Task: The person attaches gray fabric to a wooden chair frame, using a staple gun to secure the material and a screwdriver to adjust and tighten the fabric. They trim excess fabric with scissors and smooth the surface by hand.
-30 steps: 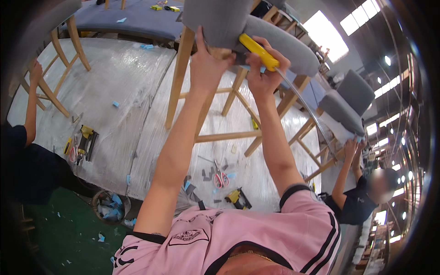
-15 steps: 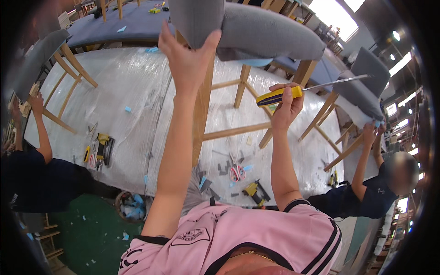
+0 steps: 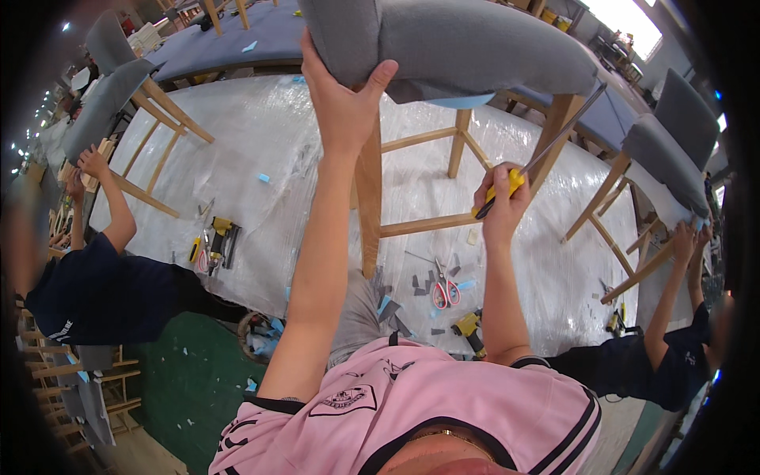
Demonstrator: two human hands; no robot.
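A grey upholstered chair (image 3: 491, 47) with wooden legs stands in front of me on a plastic-covered table. My left hand (image 3: 344, 107) is wrapped around the chair where its back meets the seat, with the thumb on the near side and the fingertips partly hidden. Below the seat's right end, my right hand (image 3: 503, 214) grips a screwdriver (image 3: 515, 180) by its yellow and black handle. Its long metal shaft slants up to the right, the tip close to the seat's corner. Whether the tip touches the fabric I cannot tell. Light blue material shows under the seat.
Red-handled scissors (image 3: 445, 293), a yellow staple gun (image 3: 469, 328) and grey scraps lie on the table (image 3: 269, 214) near me. Co-workers on both sides handle grey chairs (image 3: 669, 142). A bin of blue scraps (image 3: 257, 336) stands on the green floor at lower left.
My left hand has closed on the chair from a spread pose. The screwdriver has swung from nearly level to steeply slanted, its tip now near the seat corner. The whole view has shifted.
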